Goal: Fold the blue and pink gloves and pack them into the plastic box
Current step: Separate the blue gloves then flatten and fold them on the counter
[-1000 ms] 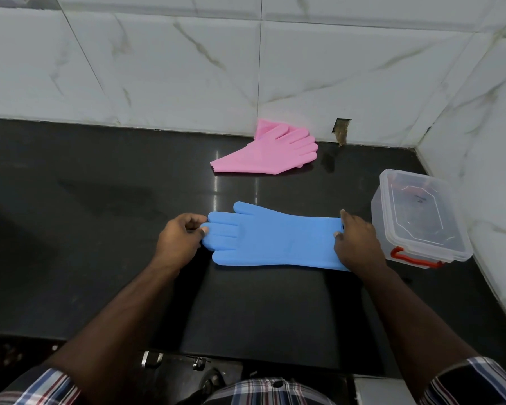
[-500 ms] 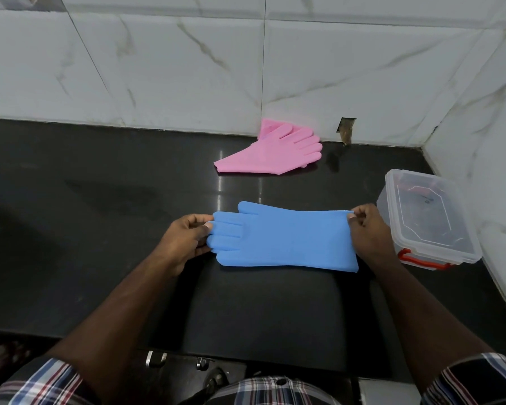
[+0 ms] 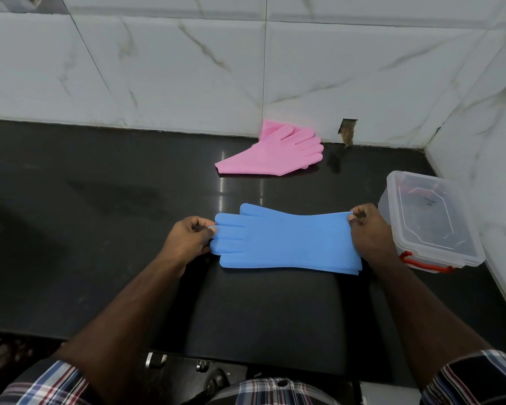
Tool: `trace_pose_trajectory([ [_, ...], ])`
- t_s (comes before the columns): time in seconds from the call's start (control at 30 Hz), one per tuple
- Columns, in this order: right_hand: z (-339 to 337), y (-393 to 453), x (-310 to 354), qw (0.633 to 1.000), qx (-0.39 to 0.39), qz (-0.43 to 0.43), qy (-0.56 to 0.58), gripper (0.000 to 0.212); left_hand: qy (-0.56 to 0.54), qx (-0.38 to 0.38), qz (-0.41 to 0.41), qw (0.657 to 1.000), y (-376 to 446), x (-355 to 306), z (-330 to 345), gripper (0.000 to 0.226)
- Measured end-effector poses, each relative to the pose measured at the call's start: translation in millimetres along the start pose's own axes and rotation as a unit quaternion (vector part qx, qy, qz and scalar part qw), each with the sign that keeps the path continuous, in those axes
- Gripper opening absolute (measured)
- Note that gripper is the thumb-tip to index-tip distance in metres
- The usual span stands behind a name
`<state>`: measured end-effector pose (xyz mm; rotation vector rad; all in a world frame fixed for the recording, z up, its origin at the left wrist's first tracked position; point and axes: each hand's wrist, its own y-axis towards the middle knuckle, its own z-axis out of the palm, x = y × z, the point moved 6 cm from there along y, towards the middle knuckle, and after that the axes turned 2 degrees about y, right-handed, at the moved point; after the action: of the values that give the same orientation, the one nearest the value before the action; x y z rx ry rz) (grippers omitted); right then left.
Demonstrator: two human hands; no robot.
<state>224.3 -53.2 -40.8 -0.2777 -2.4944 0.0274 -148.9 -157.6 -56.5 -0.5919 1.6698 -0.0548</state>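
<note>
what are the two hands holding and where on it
Both grip the flat blue rubber gloves: the left hand pinches the fingertips, the right hand pinches the cuff edge.

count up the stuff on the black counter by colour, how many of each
Blue gloves: 2, stacked as one pile, judging by the doubled cuff edge
Pink gloves: 2, one lying on the other
Clear plastic box with red handle, lid on: 1
Total: 5

Short plaid sleeves (image 3: 476,378), bare forearms (image 3: 123,323)
</note>
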Motion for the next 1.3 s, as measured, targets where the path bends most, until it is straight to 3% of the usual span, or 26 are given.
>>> trace_pose_trajectory([
  [0.17, 2.2, -5.3, 3.8, 0.999, -0.039, -0.03, -0.018, 0.03, 0.019, -0.033, 0.004, 0.999, 3.4, 2.4, -2.7, 0.005],
  [0.27, 3.8, -16.8, 16.2, 0.989, -0.072, -0.103, -0.08, 0.034, 0.052, -0.037, 0.011, 0.998, 7.3, 4.9, -4.2, 0.002],
  [0.43, 29.5, -43.7, 41.7, 0.971, 0.011, -0.233, -0.055, 0.035, 0.172, -0.061, 0.049, 0.982, 11.8, 0.3, -9.0, 0.009],
  [0.57, 48.6, -54.2, 48.6, 0.962, 0.051, -0.252, -0.095, 0.042, 0.341, -0.118, 0.193, 0.913, -0.3, -26.9, 8.2, 0.029],
  [0.67, 60.1, -56.2, 57.9, 0.951, 0.066, -0.271, -0.134, 0.046, 0.443, -0.055, 0.31, 0.839, -18.7, -42.5, 62.5, 0.039],
  [0.77, 74.5, -59.2, 62.0, 0.941, 0.084, -0.278, -0.172, 0.049, 0.546, 0.016, 0.33, 0.77, -15.6, -37.6, 106.8, 0.055],
  [0.83, 81.9, -61.8, 57.9, 0.939, 0.092, -0.268, -0.198, 0.052, 0.594, 0.038, 0.296, 0.747, -5.6, -28.3, 114.5, 0.065],
  [1.0, 84.6, -60.8, 42.3, 0.941, 0.11, -0.243, -0.209, 0.059, 0.623, 0.061, 0.272, 0.731, 3.0, -10.8, 113.1, 0.077],
  [1.3, 83.3, -63.0, 34.3, 0.941, 0.114, -0.238, -0.211, 0.064, 0.619, 0.052, 0.282, 0.731, 5.0, -4.2, 113.4, 0.079],
])
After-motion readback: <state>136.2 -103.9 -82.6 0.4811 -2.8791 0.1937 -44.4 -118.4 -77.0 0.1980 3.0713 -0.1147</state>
